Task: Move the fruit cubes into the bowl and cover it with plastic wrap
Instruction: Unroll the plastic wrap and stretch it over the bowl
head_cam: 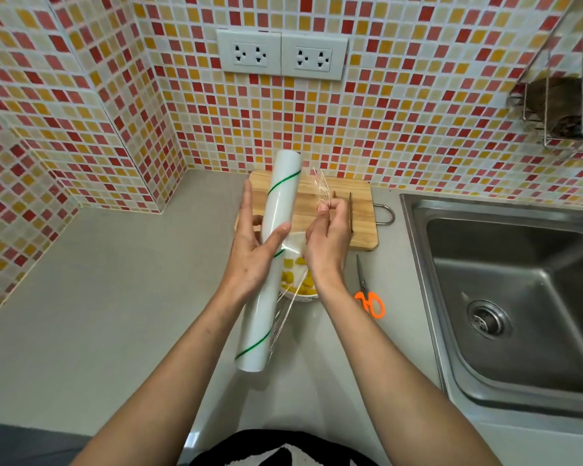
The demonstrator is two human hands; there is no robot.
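Note:
My left hand (249, 253) grips a long white roll of plastic wrap (273, 230) with thin green stripes, held upright and tilted above the counter. My right hand (327, 237) pinches the loose clear film (320, 186) pulled from the roll's right side. Below and between my hands stands a white bowl (312, 298) holding yellow fruit cubes (305, 285); my hands and the roll hide most of it. Thin strands of film trail down beside the roll's lower half.
A wooden cutting board (364, 210) with a metal loop handle lies behind the bowl, a knife (351, 210) on it. Orange-handled scissors (367, 294) lie right of the bowl. A steel sink (519, 297) fills the right side. Tiled walls close the back and left.

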